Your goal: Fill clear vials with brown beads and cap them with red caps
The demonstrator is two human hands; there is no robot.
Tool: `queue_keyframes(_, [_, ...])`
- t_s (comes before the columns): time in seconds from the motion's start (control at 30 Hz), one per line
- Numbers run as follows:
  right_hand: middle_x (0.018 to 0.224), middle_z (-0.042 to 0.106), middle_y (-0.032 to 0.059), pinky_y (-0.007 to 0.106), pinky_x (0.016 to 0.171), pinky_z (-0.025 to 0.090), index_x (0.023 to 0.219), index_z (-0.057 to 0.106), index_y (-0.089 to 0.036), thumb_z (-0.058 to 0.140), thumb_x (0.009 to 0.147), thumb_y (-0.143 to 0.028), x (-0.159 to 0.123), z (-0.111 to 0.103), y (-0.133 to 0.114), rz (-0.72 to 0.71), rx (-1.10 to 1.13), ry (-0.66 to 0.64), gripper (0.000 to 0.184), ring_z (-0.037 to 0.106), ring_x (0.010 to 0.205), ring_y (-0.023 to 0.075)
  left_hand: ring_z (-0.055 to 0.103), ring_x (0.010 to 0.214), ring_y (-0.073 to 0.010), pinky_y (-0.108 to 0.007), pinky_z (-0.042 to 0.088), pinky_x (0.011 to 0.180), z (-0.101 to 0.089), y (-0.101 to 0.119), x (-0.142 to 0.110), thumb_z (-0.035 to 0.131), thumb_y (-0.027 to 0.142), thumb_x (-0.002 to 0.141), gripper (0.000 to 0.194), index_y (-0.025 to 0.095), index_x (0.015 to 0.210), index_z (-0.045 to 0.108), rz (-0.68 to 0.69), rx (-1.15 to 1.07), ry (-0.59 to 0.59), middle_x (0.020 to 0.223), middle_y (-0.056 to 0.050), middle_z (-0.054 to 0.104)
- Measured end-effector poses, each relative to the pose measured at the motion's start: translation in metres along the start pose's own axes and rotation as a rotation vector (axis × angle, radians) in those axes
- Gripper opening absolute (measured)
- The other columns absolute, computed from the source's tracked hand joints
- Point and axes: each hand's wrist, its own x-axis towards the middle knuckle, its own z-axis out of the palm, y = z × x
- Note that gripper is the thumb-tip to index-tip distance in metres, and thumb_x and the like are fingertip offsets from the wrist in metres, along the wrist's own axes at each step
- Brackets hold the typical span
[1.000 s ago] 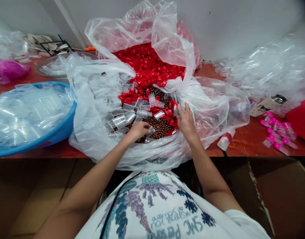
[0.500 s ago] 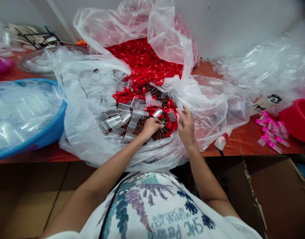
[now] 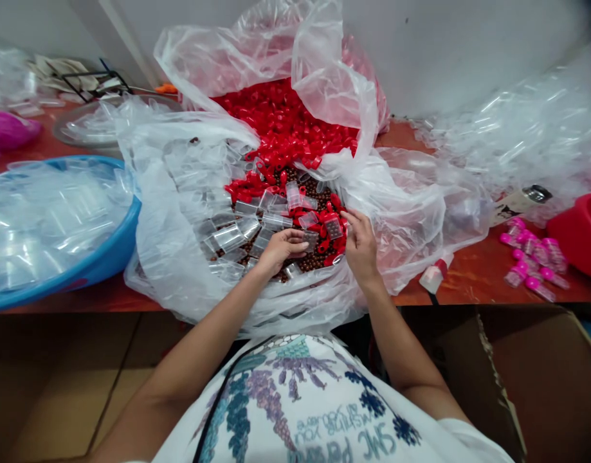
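My left hand (image 3: 281,246) is closed around a small clear plastic vial (image 3: 310,238) holding brown beads, just above the heap of brown beads (image 3: 310,262). My right hand (image 3: 360,243) hovers beside it with its fingers curled and pinched near another bead-filled vial (image 3: 333,227) and scattered red caps (image 3: 324,229). Empty clear vials (image 3: 237,233) lie to the left on the beads. A big pile of red caps (image 3: 285,125) fills the open clear plastic bag (image 3: 179,212) behind.
A blue basin (image 3: 102,254) lined with clear plastic sits at left. Pink-capped vials (image 3: 529,257), a red bowl (image 3: 577,233) and a capped vial (image 3: 433,275) lie at right on the red-brown table (image 3: 473,276). A cardboard box (image 3: 531,373) stands below right.
My left hand has lifted a bead-filled vial up out of the beads and toward my right hand. My right hand drew back slightly from the caps.
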Motion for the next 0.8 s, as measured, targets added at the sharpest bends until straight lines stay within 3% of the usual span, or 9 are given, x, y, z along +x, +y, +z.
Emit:
queue_keyframes(0.2, [0.105, 0.063, 0.0060, 0.034, 0.091, 0.044, 0.110, 0.062, -0.021, 0.040, 0.090, -0.014, 0.016, 0.021, 0.004, -0.090, -0.021, -0.206, 0.031, 0.056, 0.098, 0.0192, 0.065, 0.077, -0.0161, -0.031, 0.059, 0.063, -0.019, 0.012, -0.027, 0.075, 0.007, 0.061, 0.033, 0.013, 0.092, 0.066, 0.006, -0.051, 0.008, 0.093, -0.006, 0.066])
queue_keyframes(0.33, [0.099, 0.065, 0.0077, 0.033, 0.086, 0.041, 0.103, 0.067, -0.019, 0.042, 0.092, -0.018, 0.035, 0.043, 0.005, -0.157, -0.303, -0.329, 0.028, 0.052, 0.091, 0.0215, 0.065, 0.080, -0.0152, -0.029, 0.058, 0.069, -0.025, 0.014, -0.039, 0.073, 0.007, 0.064, 0.034, 0.013, 0.096, 0.067, 0.048, -0.091, 0.012, 0.099, -0.007, 0.067])
queue_keyframes(0.53, [0.103, 0.065, 0.0131, 0.038, 0.082, 0.032, 0.109, 0.063, -0.015, 0.043, 0.089, -0.016, 0.053, 0.062, 0.002, -0.107, -0.716, -0.485, 0.029, 0.046, 0.098, 0.0265, 0.065, 0.080, -0.0149, -0.029, 0.056, 0.072, -0.031, 0.012, -0.048, 0.076, 0.011, 0.064, 0.034, 0.014, 0.097, 0.068, 0.073, -0.098, 0.004, 0.099, -0.007, 0.068])
queue_keyframes(0.67, [0.105, 0.067, 0.0085, 0.039, 0.083, 0.028, 0.117, 0.061, -0.024, 0.048, 0.088, -0.022, 0.055, 0.068, 0.006, -0.126, -0.697, -0.570, 0.031, 0.046, 0.101, 0.0265, 0.064, 0.082, -0.0161, -0.032, 0.056, 0.074, -0.032, 0.010, -0.051, 0.078, 0.015, 0.062, 0.036, 0.013, 0.097, 0.068, 0.081, -0.101, -0.031, 0.098, -0.008, 0.068])
queue_keyframes(0.8, [0.112, 0.066, 0.0057, 0.038, 0.084, 0.029, 0.127, 0.054, -0.030, 0.054, 0.087, -0.032, 0.053, 0.071, 0.009, -0.119, -0.635, -0.565, 0.039, 0.047, 0.102, 0.0268, 0.063, 0.084, -0.0162, -0.033, 0.055, 0.075, -0.029, 0.008, -0.050, 0.079, 0.015, 0.061, 0.036, 0.014, 0.096, 0.068, 0.102, -0.109, -0.060, 0.101, -0.007, 0.066])
